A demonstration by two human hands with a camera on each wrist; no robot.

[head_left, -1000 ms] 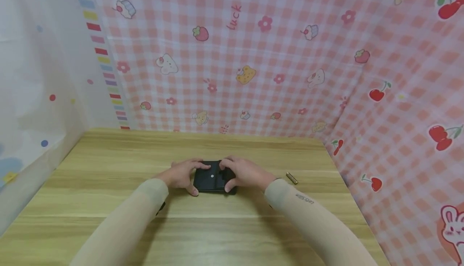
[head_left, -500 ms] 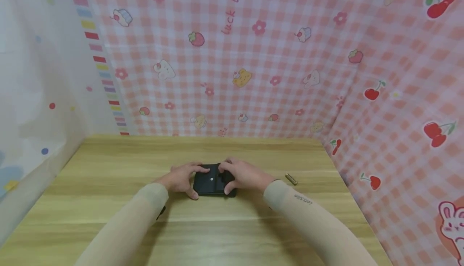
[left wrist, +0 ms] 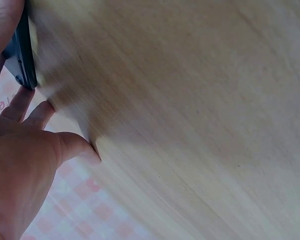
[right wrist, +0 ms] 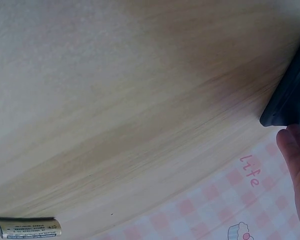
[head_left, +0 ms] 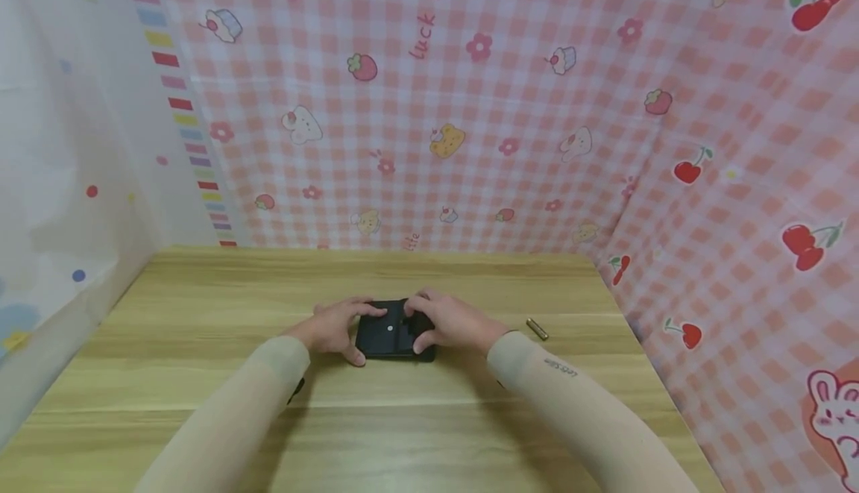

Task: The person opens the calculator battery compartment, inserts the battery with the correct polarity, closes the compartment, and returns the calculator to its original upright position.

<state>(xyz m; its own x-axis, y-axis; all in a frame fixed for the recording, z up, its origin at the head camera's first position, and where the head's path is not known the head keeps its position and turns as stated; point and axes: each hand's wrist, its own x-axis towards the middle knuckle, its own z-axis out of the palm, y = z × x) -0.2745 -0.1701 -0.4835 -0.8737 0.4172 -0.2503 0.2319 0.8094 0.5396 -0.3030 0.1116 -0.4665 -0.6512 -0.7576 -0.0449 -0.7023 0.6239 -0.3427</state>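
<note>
A flat black rectangular device (head_left: 378, 338) with a small silver dot lies face up on the wooden table. My left hand (head_left: 333, 329) holds its left end, thumb at the near edge and a finger reaching over the top near the far edge. Over the right part of the device, my right hand (head_left: 451, 321) grips with curled fingers and thumb; what lies beneath that palm is hidden. Only an edge of the black device (left wrist: 24, 55) shows in the left wrist view, and a corner of the device (right wrist: 290, 100) in the right wrist view.
A gold-coloured cylindrical battery (head_left: 537, 329) lies on the table (head_left: 429, 433) to the right of my right hand. Pink checked cloth (head_left: 403, 120) stands behind the table and along its right side. A white cloth (head_left: 74, 180) borders the left.
Both hands keep their places on the black device, with hardly any visible finger movement. The head view has shifted slightly.
</note>
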